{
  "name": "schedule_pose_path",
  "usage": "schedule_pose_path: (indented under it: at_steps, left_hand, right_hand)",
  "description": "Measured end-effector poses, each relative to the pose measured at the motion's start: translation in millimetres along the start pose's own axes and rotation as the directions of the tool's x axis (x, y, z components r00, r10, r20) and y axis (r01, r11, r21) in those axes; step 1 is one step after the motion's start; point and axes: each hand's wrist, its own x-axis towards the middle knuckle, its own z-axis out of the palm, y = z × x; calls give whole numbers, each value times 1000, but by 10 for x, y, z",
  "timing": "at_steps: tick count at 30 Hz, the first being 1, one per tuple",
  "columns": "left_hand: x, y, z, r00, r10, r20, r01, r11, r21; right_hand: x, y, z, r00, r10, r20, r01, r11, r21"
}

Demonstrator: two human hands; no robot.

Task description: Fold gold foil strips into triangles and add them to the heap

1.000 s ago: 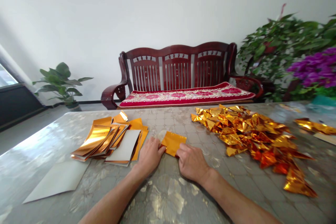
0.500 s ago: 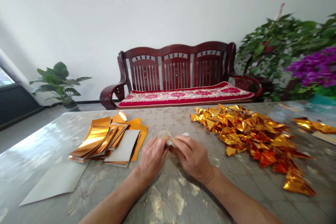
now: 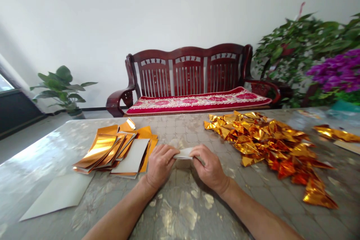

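My left hand and my right hand pinch a folded foil sheet between them, just above the table, with its pale silvery side showing. To the left of my left hand lies a loose stack of gold foil sheets, some showing white backs. A heap of folded gold foil triangles spreads out to the right of my right hand, not touching it.
A pale sheet lies at the table's front left, and a gold foil strip at the far right. The mottled table ends before a red wooden bench, with potted plants on the right.
The flat gold square under my hands has been lifted and folded into a narrow pale strip. My hands have closed in on it, pinching it from both ends.
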Motion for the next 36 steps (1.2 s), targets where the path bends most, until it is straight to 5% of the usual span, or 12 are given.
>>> schedule_pose_path:
  at_steps: [5, 12, 19, 26, 36]
  left_hand:
    - [-9, -115, 67, 995, 92, 30, -96, 970, 224]
    - [14, -25, 145, 987, 130, 95, -155, 926, 343]
    - [-4, -12, 138, 944, 158, 290, -231, 943, 238]
    - [33, -45, 162, 936, 111, 335, -199, 950, 240]
    - [67, -34, 160, 941, -98, 325, 47, 986, 161]
  right_hand:
    - [17, 46, -26, 991, 84, 105, -53, 962, -269]
    - [25, 21, -3, 966, -36, 255, 181, 799, -574]
    - [-39, 159, -23, 932, 88, 352, 149, 791, -593]
    - [-50, 197, -13, 898, 220, 381, 28, 835, -549]
    - [-7, 188, -5, 857, 316, 408, -23, 813, -582]
